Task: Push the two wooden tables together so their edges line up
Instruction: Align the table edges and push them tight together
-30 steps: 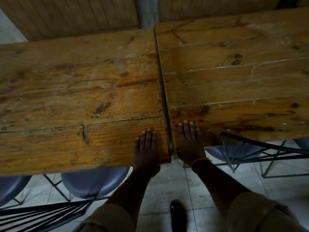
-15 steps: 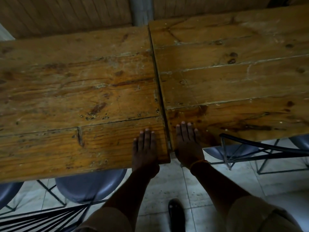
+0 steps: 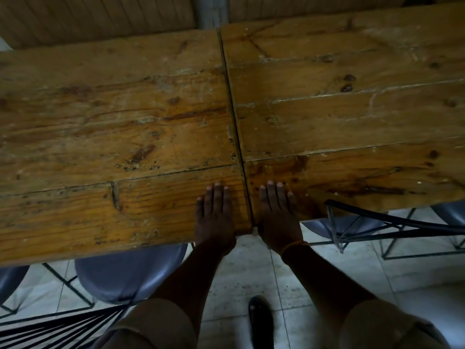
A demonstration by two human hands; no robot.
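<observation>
- Two wooden tables are shown from above, butted side by side along a narrow dark seam (image 3: pixel 236 132) that runs from the far wall toward the viewer.
- The left table (image 3: pixel 105 127) fills the left half of the view; the right table (image 3: pixel 352 117) fills the right half. The planks of both are laid across the view, so each top's long axis lies left to right, square to the seam.
- The left hand (image 3: pixel 215 217) is laid flat, palm down, on the near corner of the left table, just beside the seam. Its fingers (image 3: pixel 217 195) are held straight and close together, pointing away from the body; nothing is clasped.
- The right hand (image 3: pixel 275 217) is laid flat in the same way on the near corner of the right table, just across the seam, with nothing gripped. A thin orange band (image 3: pixel 293 246) is worn at that wrist.
- The relation on which the coming move turns: the near edge of the left table lies closer to the viewer than that of the right table, so a step is left at the front corner between the hands. The far edges appear stepped the same way.
- The closing of the gap is judged to be essentially done; the lining-up of the edges is judged unfinished. A slide along the seam would be called for: the left table away from the body, or the right table toward it.
- Each hand is nearest to its own table, so either top could be moved.
- Grey chair seats (image 3: pixel 130 273) with dark wire frames (image 3: pixel 334 222) are tucked beneath the near edges and might be caught by a shifted table.
</observation>
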